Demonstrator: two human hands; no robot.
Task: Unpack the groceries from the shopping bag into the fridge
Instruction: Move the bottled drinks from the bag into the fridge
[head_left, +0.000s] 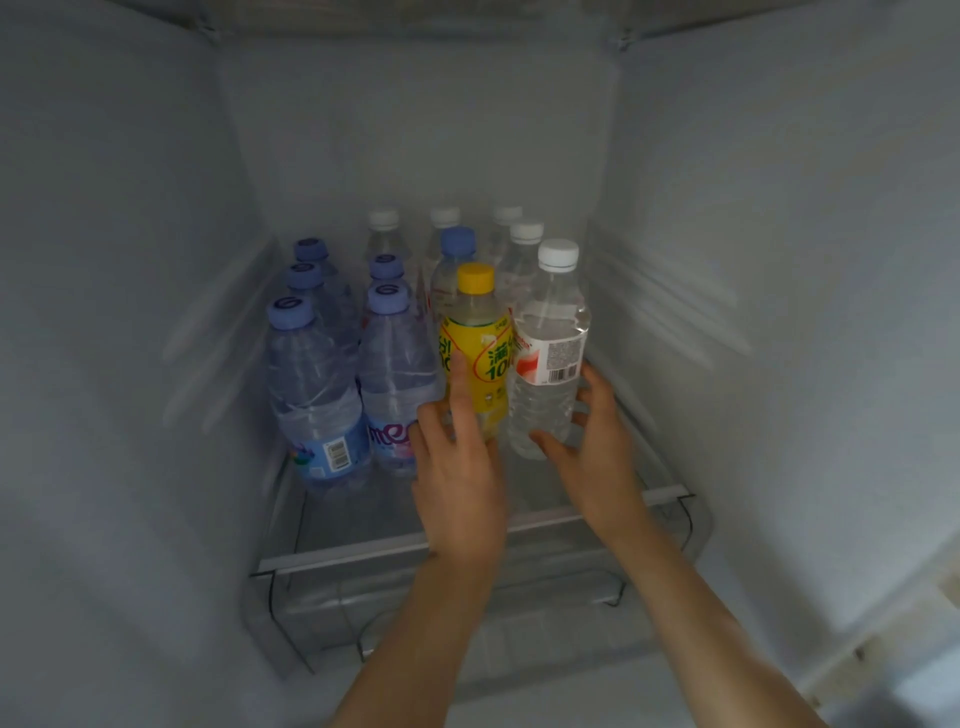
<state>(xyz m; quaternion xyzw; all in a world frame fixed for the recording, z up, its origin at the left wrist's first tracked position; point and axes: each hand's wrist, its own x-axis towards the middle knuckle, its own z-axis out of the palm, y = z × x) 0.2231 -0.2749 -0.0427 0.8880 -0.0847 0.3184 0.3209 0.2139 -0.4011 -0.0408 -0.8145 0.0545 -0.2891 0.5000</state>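
Note:
Inside the fridge, a yellow-capped bottle (477, 332) with a yellow label stands at the front of the glass shelf (363, 519). My left hand (460, 467) lies flat against its lower front, index finger stretched up the label and fingers apart. Just right of it stands a clear water bottle (550, 332) with a white cap and a barcode label. My right hand (592, 447) wraps its lower part, thumb at the front and fingers on its right side. The two bottles touch. No shopping bag is in view.
Several blue-capped water bottles (317, 384) fill the left of the shelf, and several white-capped ones (384, 228) stand at the back. The shelf's front strip (405, 545) is bare; a clear drawer (467, 613) sits below. The fridge walls (779, 260) close in on both sides.

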